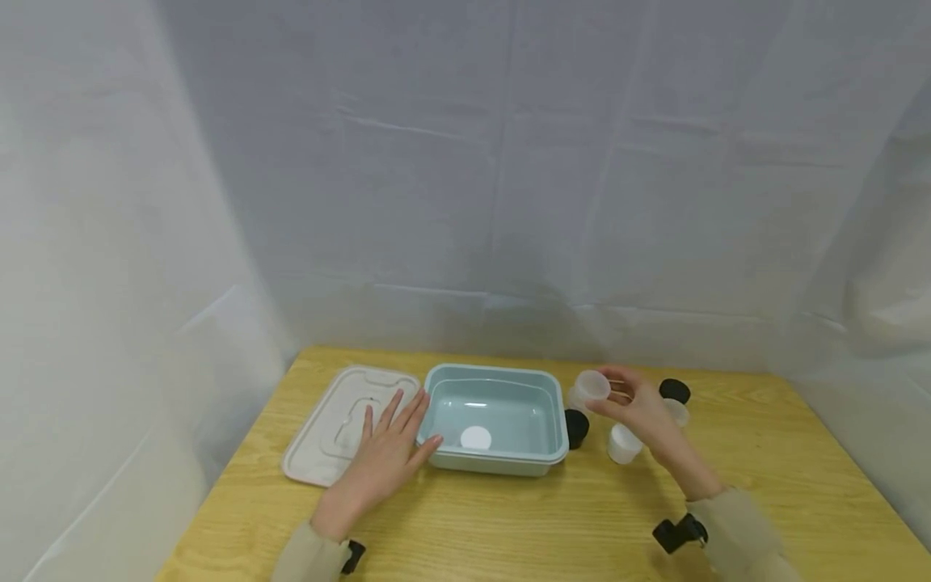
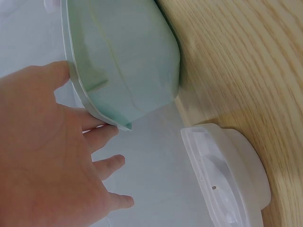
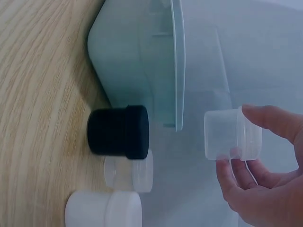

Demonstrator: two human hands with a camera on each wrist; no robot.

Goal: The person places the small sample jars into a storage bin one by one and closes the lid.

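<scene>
Pinches a small clear jar [image 1: 592,386] between thumb and fingertips of the right hand [image 1: 640,408], lifted off the table [image 1: 764,477], just right of the teal tub [image 1: 541,404] and above its rim level; jar tilted on its side in the right wrist view [image 3: 233,134]. Rests the left hand [image 1: 385,457] flat, fingers straight and spread, holding nothing, partly on the white lid [image 1: 327,424] lying just left of the tub, thumb touching the tub's near-left corner. Inside the tub, on its floor: one white round piece [image 1: 476,437]. Touching the tub's right wall: a black jar [image 1: 576,427]. Right of the tub, near it: a white jar [image 1: 623,444], another clear jar [image 1: 678,412] and a second black jar [image 1: 674,390], farthest from the tub.
</scene>
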